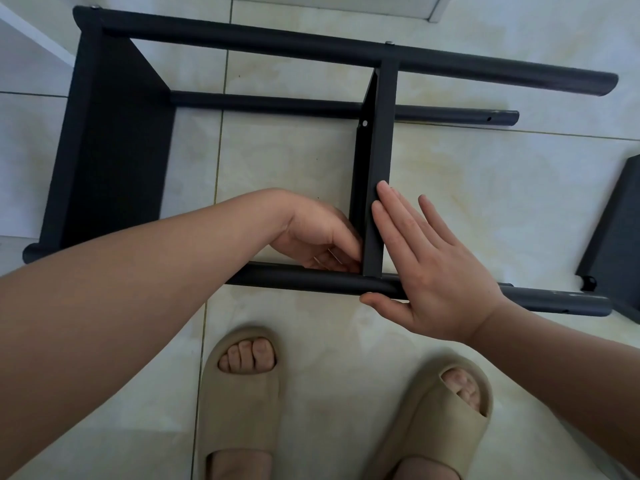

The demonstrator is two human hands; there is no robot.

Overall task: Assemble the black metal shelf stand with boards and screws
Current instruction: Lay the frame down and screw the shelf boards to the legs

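Note:
The black metal shelf stand (242, 39) lies on its side on the tiled floor, one board (114, 143) fixed at its left end. A second black board (379, 150) stands on edge between the far and near tubes. My right hand (433, 268) lies flat with straight fingers against that board's right face, and its thumb touches the near tube (311, 280). My left hand (322, 233) reaches in from the left with curled fingers at the board's lower corner, where board meets tube. What those fingers pinch is hidden. A screw head (364, 123) shows on the board's flange.
A loose black board (620, 230) leans at the right edge. My feet in beige slippers (242, 396) stand just in front of the near tube. A white panel edge (31, 32) sits at the top left and a door frame (433, 8) at the top right.

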